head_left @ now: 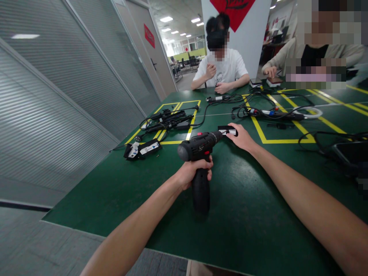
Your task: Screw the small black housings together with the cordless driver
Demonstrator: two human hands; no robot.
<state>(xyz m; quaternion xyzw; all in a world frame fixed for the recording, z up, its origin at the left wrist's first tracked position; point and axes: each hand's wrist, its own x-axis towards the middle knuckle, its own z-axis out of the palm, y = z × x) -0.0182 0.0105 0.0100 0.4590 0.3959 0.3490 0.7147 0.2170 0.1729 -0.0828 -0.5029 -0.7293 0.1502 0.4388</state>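
The fingers of the left hand (189,172) wrap the grip of a matte black power drill (198,147), held above the near middle of the bench (235,214), chuck pointing away. The right hand (241,135), arm stretched forward, pinches a small black-and-white block (224,127) by the drill's tip; contact there is unclear. The bench top is smooth dark green, marked with yellow tape (287,141). Beyond lie tangled black cables (172,122). A person in a white shirt (234,63) sits opposite; slatted blinds (57,99) line the left side.
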